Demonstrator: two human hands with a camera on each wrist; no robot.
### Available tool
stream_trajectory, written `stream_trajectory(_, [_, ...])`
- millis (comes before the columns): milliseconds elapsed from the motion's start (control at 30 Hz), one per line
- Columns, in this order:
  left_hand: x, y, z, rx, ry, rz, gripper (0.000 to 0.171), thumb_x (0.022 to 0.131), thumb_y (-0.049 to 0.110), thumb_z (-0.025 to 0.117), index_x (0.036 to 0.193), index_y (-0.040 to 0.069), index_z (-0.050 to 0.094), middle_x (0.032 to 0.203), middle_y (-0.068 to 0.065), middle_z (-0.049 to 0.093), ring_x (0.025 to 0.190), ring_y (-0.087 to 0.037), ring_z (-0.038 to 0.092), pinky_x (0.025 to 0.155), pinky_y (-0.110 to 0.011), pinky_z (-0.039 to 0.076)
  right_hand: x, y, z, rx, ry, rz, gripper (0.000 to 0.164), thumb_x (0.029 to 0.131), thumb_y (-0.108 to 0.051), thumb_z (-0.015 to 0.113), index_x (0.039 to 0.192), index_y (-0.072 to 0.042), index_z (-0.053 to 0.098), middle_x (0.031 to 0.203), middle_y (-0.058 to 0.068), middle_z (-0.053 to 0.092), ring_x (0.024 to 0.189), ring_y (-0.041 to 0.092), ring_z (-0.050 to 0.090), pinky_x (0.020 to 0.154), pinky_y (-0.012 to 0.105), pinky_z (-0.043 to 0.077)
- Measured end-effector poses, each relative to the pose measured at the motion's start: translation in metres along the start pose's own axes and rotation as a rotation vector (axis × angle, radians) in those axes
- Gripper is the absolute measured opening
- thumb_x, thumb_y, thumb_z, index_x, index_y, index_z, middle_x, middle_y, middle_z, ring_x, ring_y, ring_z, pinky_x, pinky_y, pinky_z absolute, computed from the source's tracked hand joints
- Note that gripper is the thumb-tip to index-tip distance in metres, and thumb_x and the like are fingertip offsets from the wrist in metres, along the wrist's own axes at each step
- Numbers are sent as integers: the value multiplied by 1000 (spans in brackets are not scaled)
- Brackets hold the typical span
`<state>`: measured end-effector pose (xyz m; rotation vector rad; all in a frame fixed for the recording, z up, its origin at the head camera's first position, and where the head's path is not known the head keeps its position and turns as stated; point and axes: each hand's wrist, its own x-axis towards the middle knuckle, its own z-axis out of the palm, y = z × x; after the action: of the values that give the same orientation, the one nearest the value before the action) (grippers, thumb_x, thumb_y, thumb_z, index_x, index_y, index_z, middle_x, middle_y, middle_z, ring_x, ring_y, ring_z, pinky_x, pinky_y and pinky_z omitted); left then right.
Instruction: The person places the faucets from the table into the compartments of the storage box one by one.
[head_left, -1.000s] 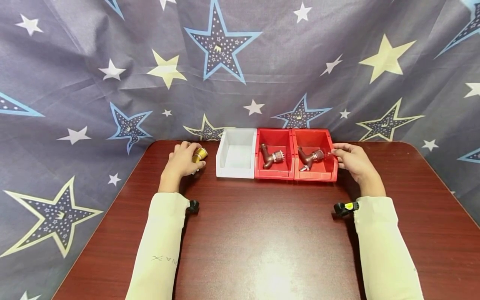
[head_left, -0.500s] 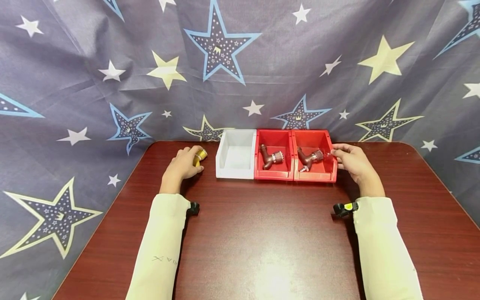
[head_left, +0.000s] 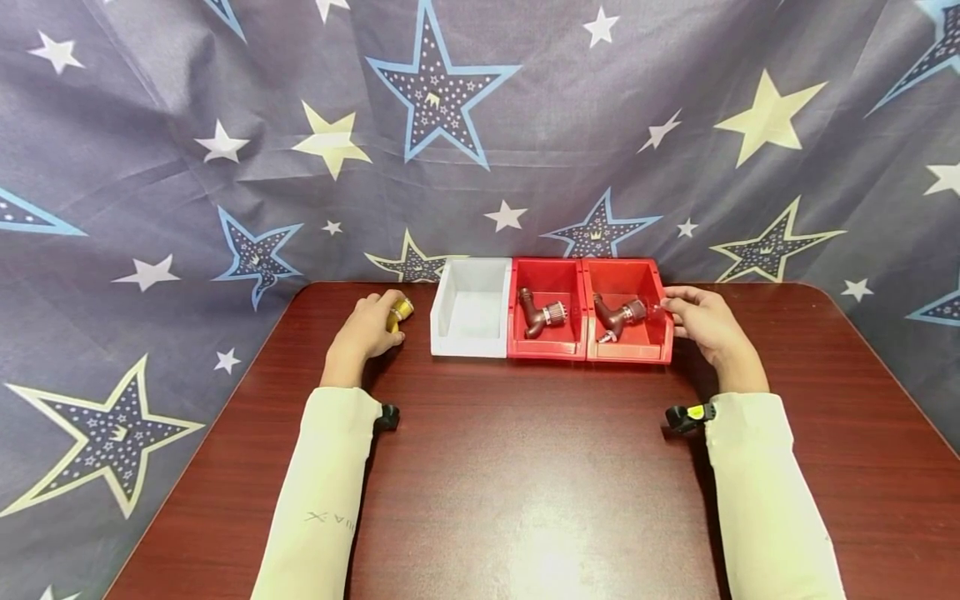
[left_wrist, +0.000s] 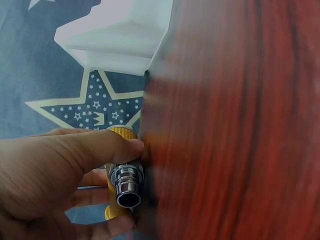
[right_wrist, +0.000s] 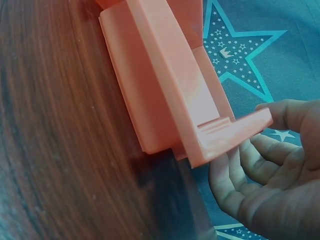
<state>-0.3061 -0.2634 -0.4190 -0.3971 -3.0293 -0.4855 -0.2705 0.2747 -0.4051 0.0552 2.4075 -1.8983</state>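
My left hand grips a yellow tap at the table's back left, beside the white bin. In the left wrist view, the tap's chrome nozzle points toward the camera, with my thumb over its yellow part and the fingers behind. At the other end of the row, my right hand pinches the outer side wall of the right red bin, thumb at the upper edge and fingers outside. Inside that bin lies a brown tap with a silvery nozzle. Another brown tap lies in the middle red bin.
A white bin with nothing visible inside stands left of the two red ones, all side by side. They sit near the back edge of the dark red wooden table. Behind hangs a star-patterned cloth.
My left hand has turned slightly round the yellow tap, and its lower silvery end has gone out of sight in the head view. The right hand and the bins stay in place.
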Motion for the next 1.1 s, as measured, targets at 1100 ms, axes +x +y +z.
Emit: stream_trajectory(1100, [13, -13, -20, 104, -157, 102, 77, 79, 32, 89, 141, 18, 46, 117, -16, 61, 110, -36, 56, 92, -64, 43, -1, -2, 2, -2, 25, 12, 49, 106, -19, 49, 146, 8, 45, 100, -4, 65, 84, 6, 66, 74, 24, 57])
